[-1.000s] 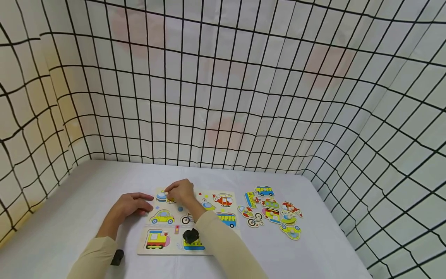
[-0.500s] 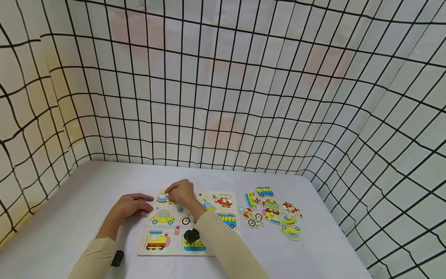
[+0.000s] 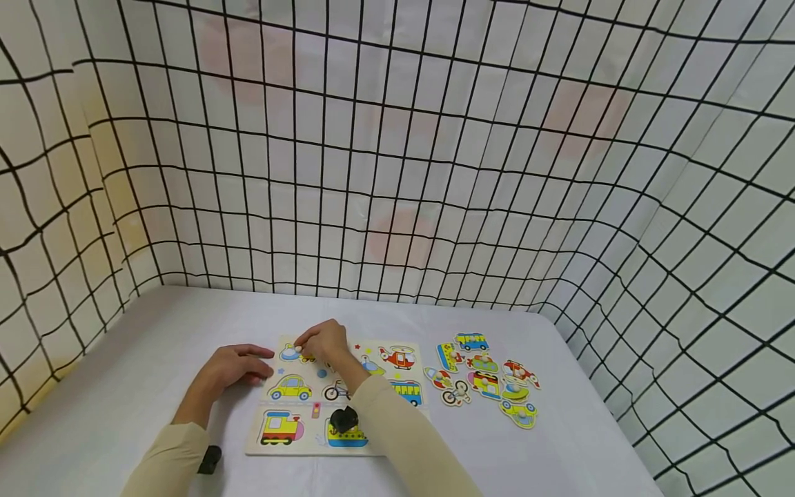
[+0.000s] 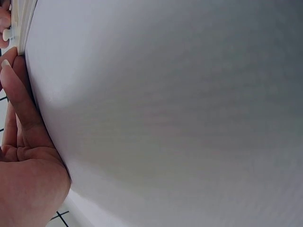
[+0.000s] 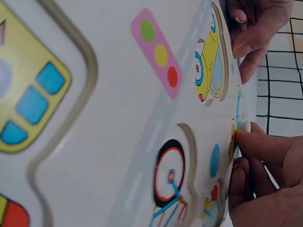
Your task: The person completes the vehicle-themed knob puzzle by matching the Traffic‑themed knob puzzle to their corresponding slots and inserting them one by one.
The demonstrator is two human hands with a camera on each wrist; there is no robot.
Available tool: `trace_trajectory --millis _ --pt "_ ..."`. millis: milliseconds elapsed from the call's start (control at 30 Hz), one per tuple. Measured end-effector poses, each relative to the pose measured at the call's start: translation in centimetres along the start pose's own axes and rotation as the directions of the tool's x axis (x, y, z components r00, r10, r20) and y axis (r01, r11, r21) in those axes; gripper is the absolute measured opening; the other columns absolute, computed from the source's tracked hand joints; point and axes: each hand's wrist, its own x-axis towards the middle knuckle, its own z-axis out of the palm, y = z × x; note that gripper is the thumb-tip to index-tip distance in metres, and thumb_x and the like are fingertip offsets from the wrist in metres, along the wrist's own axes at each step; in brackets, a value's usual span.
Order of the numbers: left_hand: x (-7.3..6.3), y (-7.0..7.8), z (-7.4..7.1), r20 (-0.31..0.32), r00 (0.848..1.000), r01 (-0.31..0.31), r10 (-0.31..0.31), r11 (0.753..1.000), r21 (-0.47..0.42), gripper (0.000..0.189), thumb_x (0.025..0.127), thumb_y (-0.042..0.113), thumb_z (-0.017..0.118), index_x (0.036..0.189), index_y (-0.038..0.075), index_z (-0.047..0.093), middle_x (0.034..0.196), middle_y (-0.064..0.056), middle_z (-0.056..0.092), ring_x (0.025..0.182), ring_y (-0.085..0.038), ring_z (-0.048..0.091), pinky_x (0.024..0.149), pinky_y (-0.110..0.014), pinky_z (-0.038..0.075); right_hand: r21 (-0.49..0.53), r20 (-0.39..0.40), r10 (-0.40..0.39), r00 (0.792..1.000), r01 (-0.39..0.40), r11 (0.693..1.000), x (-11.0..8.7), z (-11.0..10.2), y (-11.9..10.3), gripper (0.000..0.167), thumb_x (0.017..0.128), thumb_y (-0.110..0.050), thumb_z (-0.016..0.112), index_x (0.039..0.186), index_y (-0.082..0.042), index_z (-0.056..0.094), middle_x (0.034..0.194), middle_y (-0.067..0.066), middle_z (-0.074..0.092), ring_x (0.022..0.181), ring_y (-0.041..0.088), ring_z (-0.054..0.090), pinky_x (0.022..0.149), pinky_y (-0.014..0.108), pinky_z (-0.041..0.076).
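Observation:
A pale wooden peg puzzle board [image 3: 310, 447] with vehicle-shaped recesses lies on the table. At its far left corner my right hand [image 3: 327, 343] pinches the small white knob [image 5: 247, 126] of a puzzle piece [image 3: 289, 353] with blue and yellow on it. The piece lies close over the board, partly hidden by the fingers. My left hand [image 3: 232, 366] rests beside the board's left edge, holding nothing. In the right wrist view its fingertips [image 5: 244, 49] are right at the board's edge, near the yellow car picture [image 5: 210, 71].
Several loose vehicle pieces lie to the right of the board, among them a bus [image 3: 472, 341], a bicycle [image 3: 456, 393], a helicopter [image 3: 520, 371] and a green-yellow car [image 3: 518, 413]. Some overlap. A black grid over white walls [image 3: 397, 172] surrounds the white table [image 3: 577, 442].
The pinched piece has shifted very slightly at the far left corner of the board. Both hands stay in nearly the same places.

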Motion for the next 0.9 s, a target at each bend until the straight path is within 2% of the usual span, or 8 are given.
trace_trajectory --millis 167,433,667,800,900 --pt "0.0 0.0 -0.1 0.004 1.000 -0.014 0.014 1.000 0.008 0.048 0.083 0.020 0.077 0.128 0.003 0.068 0.081 -0.001 0.073 0.067 -0.018 0.064 0.069 -0.025 0.047 -0.003 0.009 0.000 1.000 0.000 1.000 -0.1 0.0 0.1 0.010 0.082 -0.010 0.082 0.079 -0.020 0.084 0.088 -0.007 0.075 0.085 0.010 0.057 0.070 0.024 0.044" --pt "-0.1 -0.1 0.0 0.005 1.000 -0.018 0.018 1.000 -0.004 0.048 0.084 0.020 0.077 0.128 0.002 0.068 0.082 -0.001 0.074 0.067 -0.018 0.065 0.070 -0.026 0.047 0.033 -0.001 0.007 1.000 -0.007 0.999 -0.1 -0.4 0.5 0.010 0.080 -0.014 0.085 0.084 -0.022 0.084 0.090 -0.008 0.075 0.093 0.012 0.061 0.082 0.029 0.050" --pt "0.0 -0.1 0.2 0.006 1.000 -0.004 0.004 1.000 -0.017 0.048 0.084 0.018 0.078 0.127 0.002 0.068 0.086 -0.005 0.074 0.068 -0.020 0.064 0.068 -0.026 0.050 0.082 0.031 -0.125 0.992 0.122 0.989 -0.6 -3.1 1.6 0.014 0.081 -0.014 0.084 0.094 -0.017 0.083 0.086 -0.005 0.078 0.080 0.008 0.065 0.072 0.025 0.052" --pt "0.0 -0.1 0.0 0.012 1.000 -0.011 0.011 1.000 -0.012 0.048 0.084 0.018 0.078 0.128 0.001 0.068 0.091 -0.007 0.074 0.069 -0.020 0.064 0.069 -0.027 0.049 0.085 0.046 -0.150 0.988 0.145 0.986 -0.6 -5.0 2.0 0.019 0.080 -0.015 0.084 0.099 -0.013 0.082 0.086 -0.004 0.077 0.078 0.010 0.064 0.067 0.024 0.049" --pt "-0.1 -0.1 -0.1 0.017 1.000 -0.016 0.016 1.000 -0.007 0.048 0.085 0.018 0.077 0.129 0.001 0.067 0.095 -0.008 0.074 0.069 -0.019 0.064 0.071 -0.028 0.048 0.086 0.052 -0.164 0.985 0.159 0.984 -0.5 -6.5 2.6 0.022 0.080 -0.016 0.084 0.102 -0.011 0.081 0.087 -0.002 0.077 0.080 0.016 0.067 0.064 0.026 0.050"
